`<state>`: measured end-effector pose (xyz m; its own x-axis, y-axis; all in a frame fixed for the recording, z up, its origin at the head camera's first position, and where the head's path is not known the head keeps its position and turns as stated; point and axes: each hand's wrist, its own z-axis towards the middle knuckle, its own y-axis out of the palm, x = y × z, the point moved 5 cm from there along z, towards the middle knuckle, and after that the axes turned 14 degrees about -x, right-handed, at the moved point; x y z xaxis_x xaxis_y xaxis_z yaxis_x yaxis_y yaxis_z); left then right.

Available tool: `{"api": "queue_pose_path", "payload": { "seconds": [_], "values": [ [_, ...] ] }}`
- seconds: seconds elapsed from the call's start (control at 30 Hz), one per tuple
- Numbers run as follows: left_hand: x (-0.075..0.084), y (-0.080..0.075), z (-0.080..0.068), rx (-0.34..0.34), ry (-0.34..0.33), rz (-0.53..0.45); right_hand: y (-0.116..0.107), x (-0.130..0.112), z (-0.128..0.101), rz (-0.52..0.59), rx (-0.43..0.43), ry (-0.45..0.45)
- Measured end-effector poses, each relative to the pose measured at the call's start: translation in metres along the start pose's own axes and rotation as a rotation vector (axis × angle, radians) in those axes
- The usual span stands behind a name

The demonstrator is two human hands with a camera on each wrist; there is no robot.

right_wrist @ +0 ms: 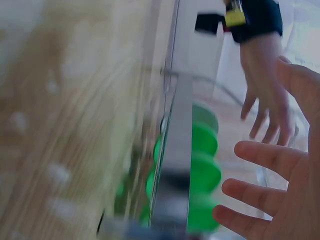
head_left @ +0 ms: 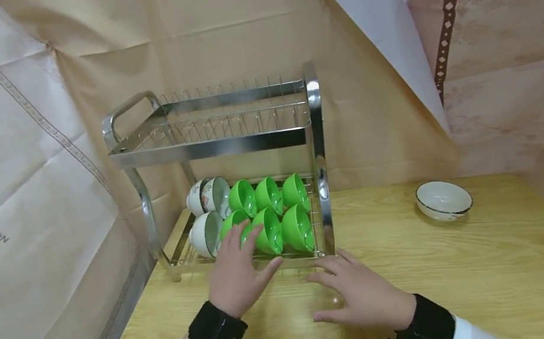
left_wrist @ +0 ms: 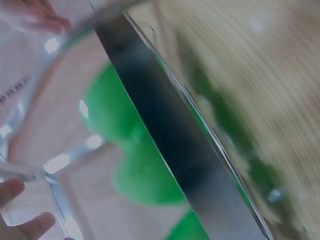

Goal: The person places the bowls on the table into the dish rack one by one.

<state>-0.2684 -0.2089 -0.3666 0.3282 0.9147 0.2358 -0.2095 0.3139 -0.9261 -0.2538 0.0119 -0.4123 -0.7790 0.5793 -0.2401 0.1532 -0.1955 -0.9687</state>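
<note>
A two-tier metal dish rack (head_left: 241, 146) stands on the table, its lower tier filled with bowls tipped on their sides. Green bowls (head_left: 297, 230) sit in two rows, and white bowls (head_left: 205, 234) stand at the left end. In the head view my left hand (head_left: 238, 277) is before the rack, fingers spread and overlapping the front green bowls. My right hand (head_left: 360, 293) hovers near the rack's front right foot with its fingers apart. Neither hand holds anything. The right wrist view shows right-hand fingers (right_wrist: 260, 192) extended beside the rack's front bar.
A white bowl with a dark rim (head_left: 443, 199) stands upright on the wooden table (head_left: 512, 249) at the right. The rack's upper tier (head_left: 221, 124) has rows of wire dividers. Cloth (head_left: 227, 33) hangs behind and at both sides.
</note>
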Motion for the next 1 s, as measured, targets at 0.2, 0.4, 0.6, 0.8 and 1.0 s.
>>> {"api": "queue_pose_path", "payload": {
  "seconds": [0.2, 0.4, 0.6, 0.8, 1.0],
  "values": [
    [0.043, 0.01, 0.001, 0.034, 0.11, 0.028, -0.022, 0.042, -0.045, -0.02, 0.08, 0.126],
    [0.075, 0.027, 0.003, -0.011, 0.176, -0.005, -0.04, 0.081, -0.092, -0.009, 0.121, 0.278],
    [0.088, 0.041, 0.007, -0.047, 0.209, 0.022, -0.053, 0.096, -0.108, 0.016, 0.161, 0.32],
    [0.088, 0.046, 0.008, -0.048, 0.229, 0.025, -0.058, 0.103, -0.108, 0.03, 0.162, 0.319],
    [0.086, 0.05, 0.009, -0.058, 0.226, 0.033, -0.061, 0.125, -0.106, 0.069, 0.154, 0.381]
  ]
}}
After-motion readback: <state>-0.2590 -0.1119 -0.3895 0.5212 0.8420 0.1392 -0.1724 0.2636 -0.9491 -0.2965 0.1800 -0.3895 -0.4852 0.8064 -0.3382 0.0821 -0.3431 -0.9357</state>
